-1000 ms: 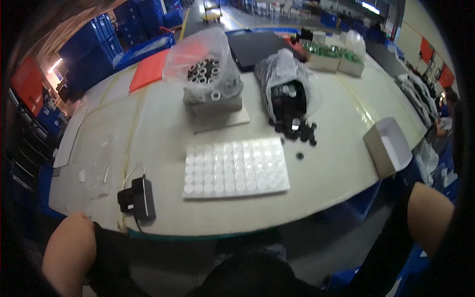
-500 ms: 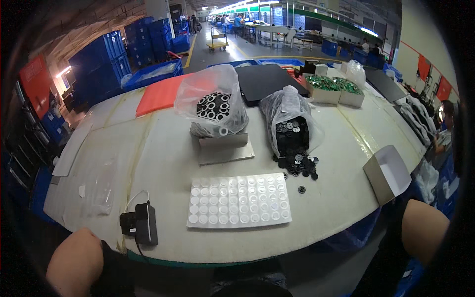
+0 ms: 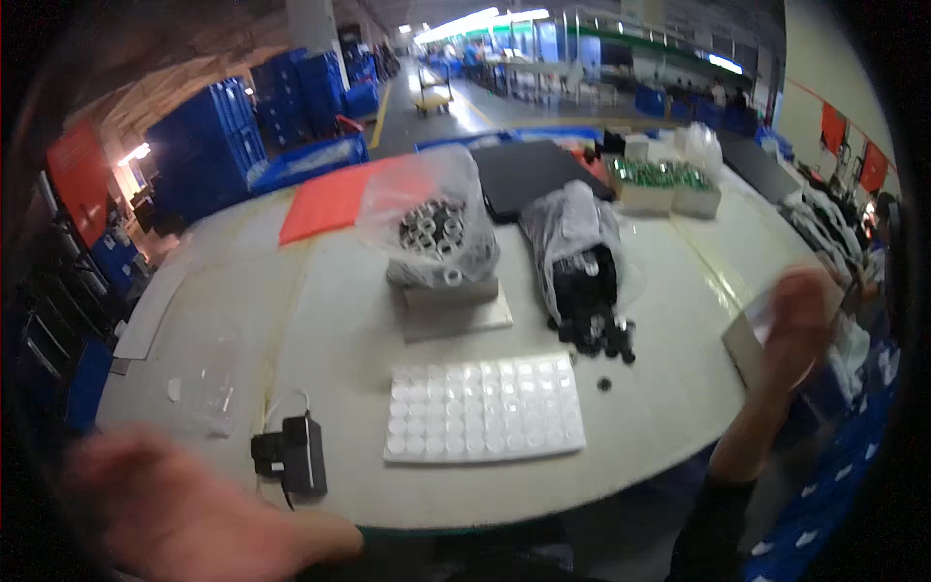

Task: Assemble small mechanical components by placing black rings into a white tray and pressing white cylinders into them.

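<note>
Head view: both hands raised, blurred; left hand (image 3: 184, 514) looked open, empty; right hand (image 3: 800, 325) by small box (image 3: 742, 339), grip unclear. Reach step; next prob. needs aim.

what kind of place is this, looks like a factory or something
Most likely a factory assembly or packing floor. A large work table holds a white tray of small round wells and clear bags of small black parts. Stacked blue crates and long lit workbenches stand behind.
</note>
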